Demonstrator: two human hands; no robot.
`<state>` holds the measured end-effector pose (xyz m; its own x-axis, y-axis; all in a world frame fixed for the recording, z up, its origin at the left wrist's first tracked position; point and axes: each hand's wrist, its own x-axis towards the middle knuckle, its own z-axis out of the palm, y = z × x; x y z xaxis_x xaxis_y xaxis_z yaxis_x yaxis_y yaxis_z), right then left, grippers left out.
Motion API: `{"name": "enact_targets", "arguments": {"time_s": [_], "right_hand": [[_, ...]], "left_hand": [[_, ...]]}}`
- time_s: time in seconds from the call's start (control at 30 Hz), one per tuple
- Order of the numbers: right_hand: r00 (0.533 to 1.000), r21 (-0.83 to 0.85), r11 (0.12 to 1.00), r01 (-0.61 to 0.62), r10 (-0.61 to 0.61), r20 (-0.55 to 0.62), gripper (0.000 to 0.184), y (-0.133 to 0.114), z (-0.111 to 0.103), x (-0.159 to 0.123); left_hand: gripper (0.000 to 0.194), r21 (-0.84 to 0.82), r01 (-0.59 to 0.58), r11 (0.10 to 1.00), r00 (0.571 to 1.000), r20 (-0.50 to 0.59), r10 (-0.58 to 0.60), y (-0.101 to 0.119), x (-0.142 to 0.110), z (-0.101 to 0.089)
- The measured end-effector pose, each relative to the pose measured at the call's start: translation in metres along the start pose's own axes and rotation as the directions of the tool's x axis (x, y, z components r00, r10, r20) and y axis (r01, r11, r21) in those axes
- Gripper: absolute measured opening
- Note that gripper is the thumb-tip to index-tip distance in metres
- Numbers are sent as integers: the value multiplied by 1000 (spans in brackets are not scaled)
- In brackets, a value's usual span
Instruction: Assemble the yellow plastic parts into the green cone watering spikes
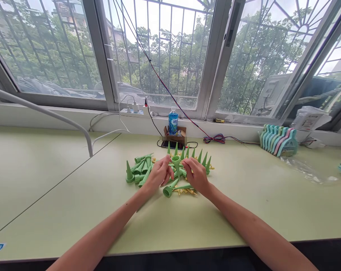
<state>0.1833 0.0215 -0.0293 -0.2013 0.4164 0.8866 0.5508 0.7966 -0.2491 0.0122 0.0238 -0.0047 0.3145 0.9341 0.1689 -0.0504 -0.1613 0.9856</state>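
Note:
A hollow green plastic spike is between my hands, its wide open end up and its narrow end down. My left hand is closed at its left side, with the fingertips by the rim. On the other side, my right hand is closed in a pinch near the rim; whatever is in its fingertips is too small to make out. More green spikes lie heaped beside my left hand. Several others stand point up in a row behind my right hand. Small yellow pieces lie under my hands beside a fallen green spike.
At the back, a blue liquid bottle stands in a small cardboard box, with a dark phone in front. A coiled cable lies near the wall. Pastel plastic pieces stand at right. A grey tube reaches in from the left.

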Motion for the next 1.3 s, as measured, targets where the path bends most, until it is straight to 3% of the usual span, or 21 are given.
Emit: {"name": "enact_targets", "arguments": {"time_s": [0.17,0.37,0.77,1.3], "right_hand": [[997,30,998,55,-57,56,22,0,2,-3],[996,67,996,60,-64,69,21,0,3,-3],[998,80,997,2,-7,65,19,-1,2,0],[990,81,988,-133,128,63,25,3,7,-1]], "left_hand": [[52,-54,84,995,994,75,-80,4,-3,0],[52,-77,91,993,990,119,-81,5,-4,-2],[48,-40,6,999,993,120,-1,-2,0,-8],[33,252,-234,939,972,43,231,-9,-1,-10]]}}
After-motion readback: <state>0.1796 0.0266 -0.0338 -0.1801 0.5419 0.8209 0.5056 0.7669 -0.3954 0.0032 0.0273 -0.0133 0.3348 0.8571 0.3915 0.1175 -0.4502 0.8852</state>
